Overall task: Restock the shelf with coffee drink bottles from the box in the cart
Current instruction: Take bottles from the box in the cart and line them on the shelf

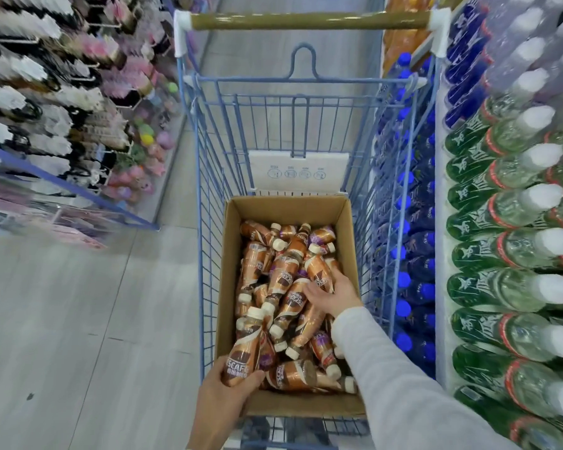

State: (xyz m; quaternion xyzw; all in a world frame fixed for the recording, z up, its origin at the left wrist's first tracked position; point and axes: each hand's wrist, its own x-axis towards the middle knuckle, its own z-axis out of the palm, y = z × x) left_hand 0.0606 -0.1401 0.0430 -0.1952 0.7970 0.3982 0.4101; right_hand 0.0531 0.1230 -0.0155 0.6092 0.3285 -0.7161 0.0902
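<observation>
— Where was the left hand (231, 391)?
— At the near edge of the box (345, 241), fingers wrapped round a coffee bottle (246, 345).
— And the right hand (333, 295)?
— Further in, lying on the loose bottles (286, 277) beneath it. Whether it gripped one, I couldn't tell. The box sat in the cart (208, 177).

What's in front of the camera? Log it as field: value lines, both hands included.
left hand: grips raised bottle at the box's near left corner
right hand: fingers round lying bottle in the pile
box: open cardboard, full of jumbled coffee bottles
cart: blue wire, carries the box
right shelf: green bottles, blue-capped bottles
</observation>
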